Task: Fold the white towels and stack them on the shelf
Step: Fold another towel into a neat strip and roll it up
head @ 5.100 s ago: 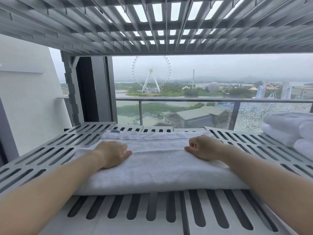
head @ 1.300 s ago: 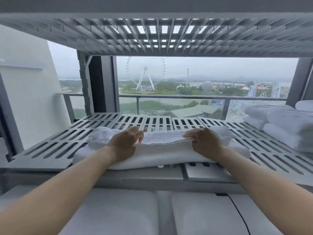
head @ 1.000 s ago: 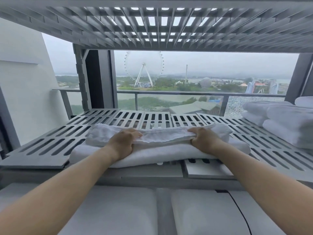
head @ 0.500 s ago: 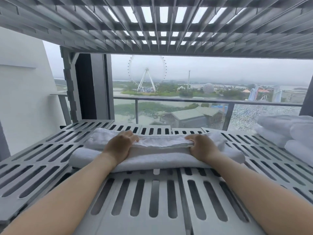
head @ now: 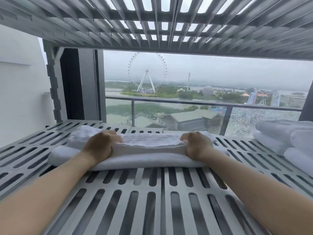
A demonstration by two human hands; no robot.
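A folded white towel (head: pixel 149 153) lies crosswise on the grey slotted shelf (head: pixel 152 200), about midway back. My left hand (head: pixel 100 146) grips its left part, fingers curled over the upper fold. My right hand (head: pixel 197 145) grips the right part the same way. Both forearms reach in from the bottom corners. The towel's ends stick out past both hands.
A stack of folded white towels (head: pixel 288 139) sits at the shelf's right edge. A second slotted shelf (head: pixel 160 22) hangs close overhead. A grey upright post (head: pixel 54 85) stands at the back left beside a white wall. Behind the shelf is a window with a railing.
The towel and both hands have moved from the shelf's front edge to deeper on the shelf. The camera has come closer, so the pillows below are out of view.
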